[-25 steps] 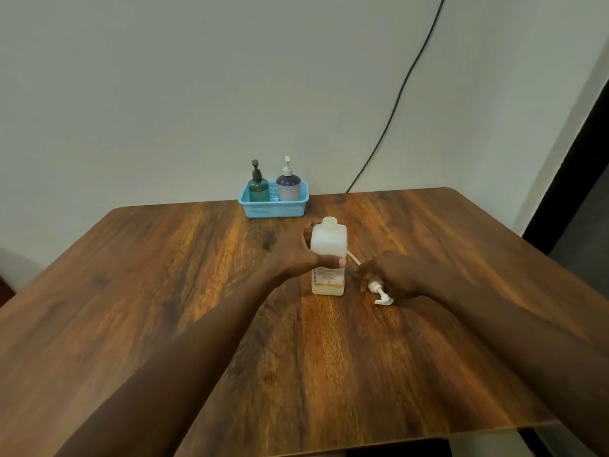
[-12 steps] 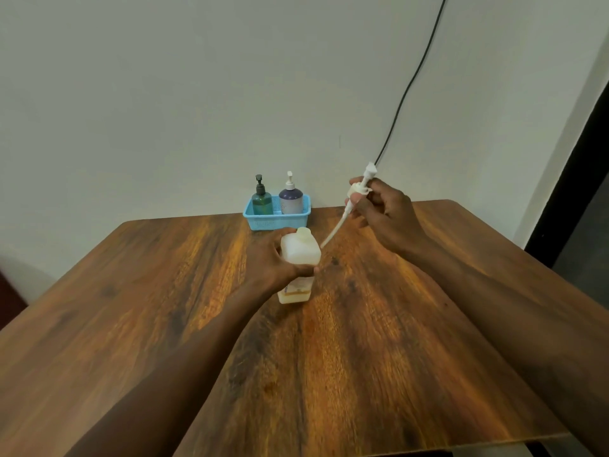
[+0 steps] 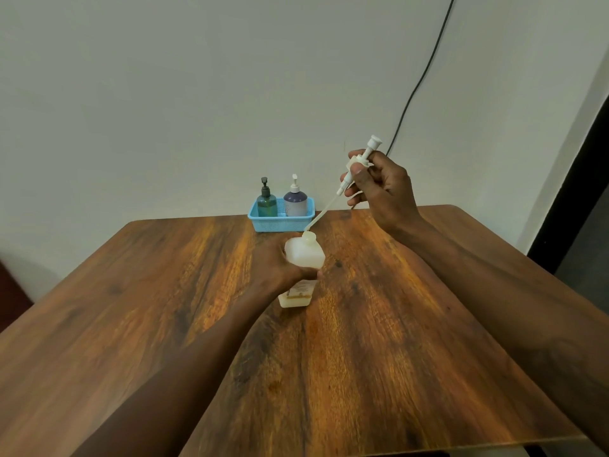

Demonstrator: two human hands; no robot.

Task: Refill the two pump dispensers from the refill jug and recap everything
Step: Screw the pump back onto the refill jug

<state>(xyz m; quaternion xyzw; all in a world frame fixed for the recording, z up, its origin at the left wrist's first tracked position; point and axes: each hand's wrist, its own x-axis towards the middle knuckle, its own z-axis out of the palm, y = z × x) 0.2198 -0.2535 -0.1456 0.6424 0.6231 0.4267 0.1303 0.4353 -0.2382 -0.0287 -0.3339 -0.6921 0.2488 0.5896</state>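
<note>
White pump (image 3: pixel 362 159) pinched in raised right hand (image 3: pixel 384 189) | left hand (image 3: pixel 276 270) grips bottle (image 3: pixel 303 258)

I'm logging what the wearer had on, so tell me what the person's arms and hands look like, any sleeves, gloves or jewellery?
Both forearms are bare as far as the frame shows, no sleeves in view. The left hand and right hand wear no gloves, and no rings, watch or bands are visible on what shows of the fingers and wrists.

A plain home room: wooden table (image 3: pixel 362 374), bare wall (image 3: pixel 164 94), blue basket (image 3: pixel 281 222) holding 2 soap dispensers.
</note>
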